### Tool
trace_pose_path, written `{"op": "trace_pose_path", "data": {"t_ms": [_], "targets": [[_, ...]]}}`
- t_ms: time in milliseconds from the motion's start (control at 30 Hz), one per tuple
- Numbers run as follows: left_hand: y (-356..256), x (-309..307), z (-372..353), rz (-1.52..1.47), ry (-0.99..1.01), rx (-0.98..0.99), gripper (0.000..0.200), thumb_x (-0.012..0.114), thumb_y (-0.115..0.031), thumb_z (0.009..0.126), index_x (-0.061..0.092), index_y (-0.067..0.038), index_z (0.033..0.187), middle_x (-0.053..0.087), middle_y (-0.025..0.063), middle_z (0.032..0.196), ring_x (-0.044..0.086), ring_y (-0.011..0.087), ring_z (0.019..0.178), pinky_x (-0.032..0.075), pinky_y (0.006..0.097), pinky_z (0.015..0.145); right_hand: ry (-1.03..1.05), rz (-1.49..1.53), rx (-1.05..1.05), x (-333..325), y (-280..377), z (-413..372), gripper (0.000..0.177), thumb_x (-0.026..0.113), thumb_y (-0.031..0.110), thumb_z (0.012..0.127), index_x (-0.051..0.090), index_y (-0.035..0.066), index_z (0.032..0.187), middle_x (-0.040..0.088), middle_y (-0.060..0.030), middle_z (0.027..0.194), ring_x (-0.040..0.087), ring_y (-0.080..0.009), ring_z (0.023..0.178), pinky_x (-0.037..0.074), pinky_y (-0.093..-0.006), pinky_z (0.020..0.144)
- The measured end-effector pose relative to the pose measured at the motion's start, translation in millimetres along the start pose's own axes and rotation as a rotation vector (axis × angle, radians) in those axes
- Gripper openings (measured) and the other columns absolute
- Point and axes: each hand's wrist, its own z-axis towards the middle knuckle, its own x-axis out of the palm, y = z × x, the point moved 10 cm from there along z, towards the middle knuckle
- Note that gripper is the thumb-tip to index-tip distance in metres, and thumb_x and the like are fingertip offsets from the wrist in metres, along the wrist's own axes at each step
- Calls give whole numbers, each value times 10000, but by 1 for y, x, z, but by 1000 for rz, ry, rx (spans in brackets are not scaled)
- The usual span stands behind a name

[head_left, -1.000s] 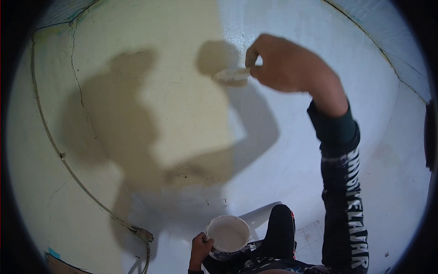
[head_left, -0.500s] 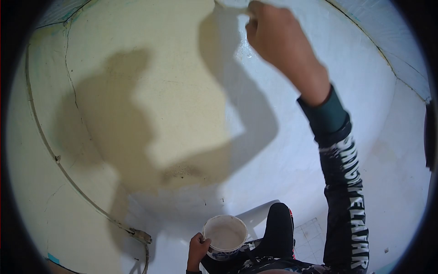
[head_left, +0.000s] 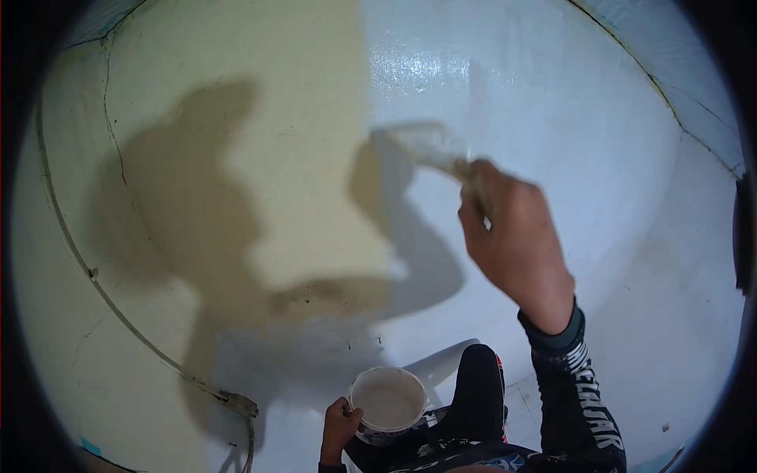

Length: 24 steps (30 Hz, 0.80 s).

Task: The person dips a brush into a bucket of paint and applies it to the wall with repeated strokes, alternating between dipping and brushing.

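Note:
My right hand (head_left: 516,229) is closed around the handle of a flat paintbrush (head_left: 430,146). The bristles lie against the wall, right at the border where fresh white paint (head_left: 505,102) meets the older cream wall (head_left: 307,181). Wet, shiny paint shows just above the brush. Low in front of my body, my left hand (head_left: 341,426) grips the rim of a round bucket (head_left: 388,398), its thumb over the edge. Whitish paint coats the inside of the bucket, which sits by my lap.
A cable (head_left: 126,315) runs down the left wall to a socket or connector (head_left: 236,404). Cracks mark that wall. My bent knee (head_left: 479,386) is beside the bucket, with floor tiles (head_left: 520,410) to its right. My shadow falls across the wall.
My right hand has drawn the brush downward along the paint border, leaving a glossy wet patch above. My left hand and the bucket have stayed nearly in place.

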Motion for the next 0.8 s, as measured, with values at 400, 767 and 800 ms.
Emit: {"op": "trace_pose_path", "data": {"t_ms": [400,767,800], "targets": [[-10,1,-4,-6,-38,-35,271,704,-118,813,475,-17,710,506,67,596,652,204,507,505,359,481,-37,-171,-44,58,-5,19,431,595,-51,822,553,-101,1248,599,-268,789,646,-399,585,536,-455,503],[-24,7,-9,18,7,-4,269,701,-122,830,483,1,730,521,82,642,659,221,512,516,360,480,-47,30,12,13,2,-16,283,602,-65,876,655,-41,1153,598,-216,788,617,-380,683,472,-445,615],[-25,7,-11,28,-3,-2,264,703,-124,827,491,10,741,520,83,652,655,219,514,519,361,481,-100,3,-22,4,8,4,250,602,-60,879,657,-36,1121,594,-224,778,605,-399,679,471,-450,617]]}}
